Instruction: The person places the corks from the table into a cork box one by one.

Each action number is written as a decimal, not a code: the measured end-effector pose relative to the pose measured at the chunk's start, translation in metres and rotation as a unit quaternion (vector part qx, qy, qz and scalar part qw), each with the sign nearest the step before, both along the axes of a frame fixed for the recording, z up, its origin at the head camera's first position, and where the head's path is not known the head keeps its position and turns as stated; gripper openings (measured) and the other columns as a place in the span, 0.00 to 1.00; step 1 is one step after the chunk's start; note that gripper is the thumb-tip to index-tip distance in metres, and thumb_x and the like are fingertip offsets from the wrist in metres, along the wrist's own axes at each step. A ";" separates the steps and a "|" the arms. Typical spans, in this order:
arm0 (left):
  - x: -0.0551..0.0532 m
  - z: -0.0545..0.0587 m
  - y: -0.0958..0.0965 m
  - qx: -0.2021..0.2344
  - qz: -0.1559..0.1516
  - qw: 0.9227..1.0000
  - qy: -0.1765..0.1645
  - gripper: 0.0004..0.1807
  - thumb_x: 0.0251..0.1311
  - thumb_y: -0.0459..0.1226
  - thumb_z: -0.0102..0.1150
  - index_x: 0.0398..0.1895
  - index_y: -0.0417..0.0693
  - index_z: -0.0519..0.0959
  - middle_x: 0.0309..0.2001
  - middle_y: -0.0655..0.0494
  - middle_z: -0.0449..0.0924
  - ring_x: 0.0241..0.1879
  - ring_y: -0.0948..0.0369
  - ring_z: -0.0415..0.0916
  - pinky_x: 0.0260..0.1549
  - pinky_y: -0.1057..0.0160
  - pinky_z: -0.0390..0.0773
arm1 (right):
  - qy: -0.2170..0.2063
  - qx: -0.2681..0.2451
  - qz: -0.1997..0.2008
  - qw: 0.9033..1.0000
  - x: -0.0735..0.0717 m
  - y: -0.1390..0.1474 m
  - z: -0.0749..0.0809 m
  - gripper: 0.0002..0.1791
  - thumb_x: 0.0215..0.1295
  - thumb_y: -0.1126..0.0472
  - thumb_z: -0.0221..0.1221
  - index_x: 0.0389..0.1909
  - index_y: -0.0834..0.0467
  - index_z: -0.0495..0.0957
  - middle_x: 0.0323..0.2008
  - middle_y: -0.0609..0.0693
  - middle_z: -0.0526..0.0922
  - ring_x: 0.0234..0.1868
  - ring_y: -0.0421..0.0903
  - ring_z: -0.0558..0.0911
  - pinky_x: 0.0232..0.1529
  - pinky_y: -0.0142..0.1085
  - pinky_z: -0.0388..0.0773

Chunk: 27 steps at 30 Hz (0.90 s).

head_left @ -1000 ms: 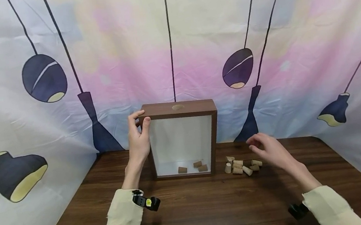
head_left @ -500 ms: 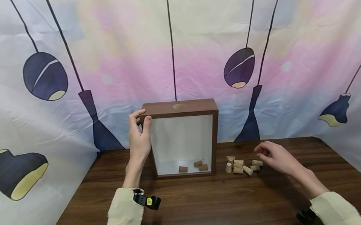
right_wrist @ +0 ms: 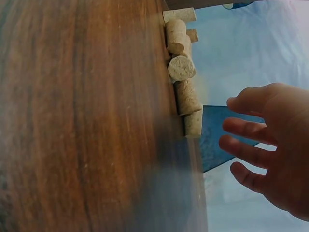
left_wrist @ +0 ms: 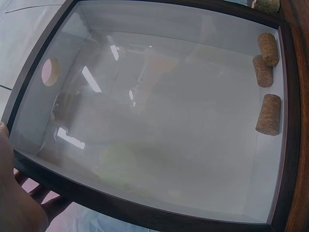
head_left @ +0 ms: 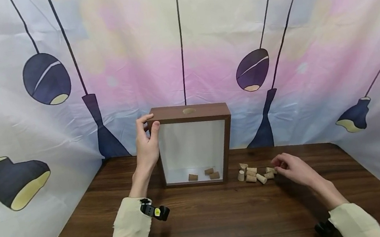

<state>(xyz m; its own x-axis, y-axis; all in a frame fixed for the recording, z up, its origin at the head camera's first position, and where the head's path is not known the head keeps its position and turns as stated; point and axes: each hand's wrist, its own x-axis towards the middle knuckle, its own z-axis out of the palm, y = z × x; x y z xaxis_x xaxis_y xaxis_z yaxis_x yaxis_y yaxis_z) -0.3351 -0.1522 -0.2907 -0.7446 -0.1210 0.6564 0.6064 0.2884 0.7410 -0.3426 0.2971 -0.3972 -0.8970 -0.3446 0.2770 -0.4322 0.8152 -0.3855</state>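
Head view: backdrop [head_left: 214, 31] behind box [head_left: 208, 110], corks [head_left: 251, 179] between box and right hand [head_left: 297, 169]

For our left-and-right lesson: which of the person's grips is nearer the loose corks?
Right. The right grip is just beside the loose corks; the left grip holds the box near its upper left corner, farther away.

R grip [head_left: 294, 168] now lower & further R, nr corks [head_left: 251, 178].
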 end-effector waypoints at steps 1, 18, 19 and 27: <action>0.000 0.000 0.000 0.000 0.000 1.000 0.000 0.21 0.77 0.39 0.45 0.69 0.43 0.62 0.71 0.40 0.59 0.58 0.45 0.63 0.38 0.56 0.64 | -0.001 -0.001 0.003 1.000 0.000 0.001 -0.001 0.09 0.69 0.65 0.59 0.48 0.63 0.80 0.41 0.51 0.81 0.36 0.38 0.77 0.36 0.34 0.76; 0.002 0.002 0.001 -0.002 0.002 1.000 -0.004 0.21 0.77 0.39 0.46 0.69 0.43 0.62 0.72 0.42 0.59 0.58 0.46 0.64 0.37 0.57 0.65 | -0.051 0.019 0.005 0.999 -0.008 0.008 -0.017 0.13 0.66 0.63 0.63 0.51 0.59 0.80 0.45 0.53 0.79 0.40 0.44 0.78 0.39 0.40 0.75; 0.002 0.002 0.001 0.000 0.000 1.000 -0.004 0.21 0.77 0.39 0.46 0.69 0.43 0.62 0.72 0.42 0.58 0.57 0.46 0.64 0.37 0.57 0.65 | -0.048 0.024 0.007 0.999 -0.009 0.008 -0.016 0.13 0.65 0.63 0.63 0.50 0.59 0.80 0.45 0.53 0.79 0.41 0.46 0.78 0.39 0.41 0.75; 0.002 0.002 0.000 0.005 0.002 1.000 0.000 0.21 0.77 0.38 0.46 0.68 0.41 0.63 0.71 0.40 0.59 0.58 0.45 0.64 0.39 0.57 0.64 | -0.053 0.037 0.009 0.998 -0.017 0.010 -0.017 0.13 0.65 0.65 0.63 0.49 0.61 0.79 0.47 0.56 0.80 0.48 0.56 0.80 0.46 0.51 0.77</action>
<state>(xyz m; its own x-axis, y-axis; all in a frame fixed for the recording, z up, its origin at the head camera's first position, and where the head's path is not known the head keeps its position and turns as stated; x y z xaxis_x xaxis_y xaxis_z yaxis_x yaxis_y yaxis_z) -0.3326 -0.1518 -0.2891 -0.7439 -0.1294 0.6557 0.6059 0.2834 0.7433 -0.3598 0.3069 -0.4138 -0.9131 -0.3771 0.1549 -0.4075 0.8354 -0.3689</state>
